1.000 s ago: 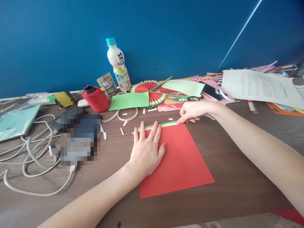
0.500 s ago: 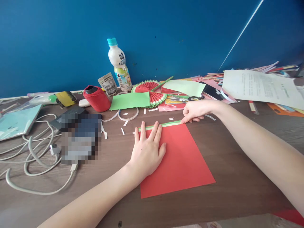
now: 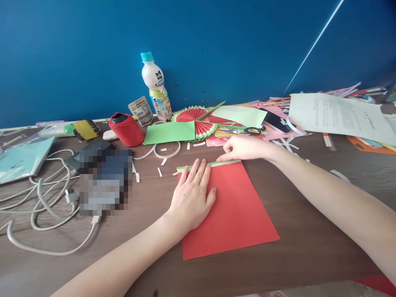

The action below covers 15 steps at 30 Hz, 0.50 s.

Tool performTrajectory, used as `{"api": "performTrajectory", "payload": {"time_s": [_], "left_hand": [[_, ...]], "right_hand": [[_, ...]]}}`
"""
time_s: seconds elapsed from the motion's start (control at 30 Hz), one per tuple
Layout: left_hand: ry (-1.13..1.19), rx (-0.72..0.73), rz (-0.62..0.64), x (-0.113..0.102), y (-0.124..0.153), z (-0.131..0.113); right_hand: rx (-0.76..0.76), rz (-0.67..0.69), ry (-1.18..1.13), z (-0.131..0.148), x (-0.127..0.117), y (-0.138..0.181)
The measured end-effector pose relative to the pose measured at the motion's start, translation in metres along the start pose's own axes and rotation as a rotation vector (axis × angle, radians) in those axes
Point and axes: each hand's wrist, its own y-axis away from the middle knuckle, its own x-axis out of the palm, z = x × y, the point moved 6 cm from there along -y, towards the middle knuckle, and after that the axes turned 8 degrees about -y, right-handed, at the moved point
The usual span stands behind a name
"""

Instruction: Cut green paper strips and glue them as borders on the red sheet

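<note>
A red paper sheet lies on the brown table in front of me. A thin green and white strip runs along its far edge. My left hand lies flat on the sheet's left part, fingers stretched out to the strip. My right hand rests on the strip near its middle, fingers extended and pressing down on it.
Behind are a green sheet, a red pleated paper fan, scissors, a bottle, a red pouch and a printed page. White cables lie at the left, with paper scraps around.
My right hand has slid left along the strip from the sheet's far right corner toward its middle. The left hand has stayed in place.
</note>
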Motion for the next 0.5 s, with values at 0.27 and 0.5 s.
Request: {"api": "performTrajectory", "payload": {"time_s": [0.27,0.5], "left_hand": [[0.017,-0.025,0.034,-0.002,0.0,0.0],[0.049,-0.031,0.08,-0.001,-0.001,0.002]], "right_hand": [[0.062,0.018,0.108,0.006,0.008,0.0],[0.266,0.176,0.214,-0.023,-0.008,0.007]]}}
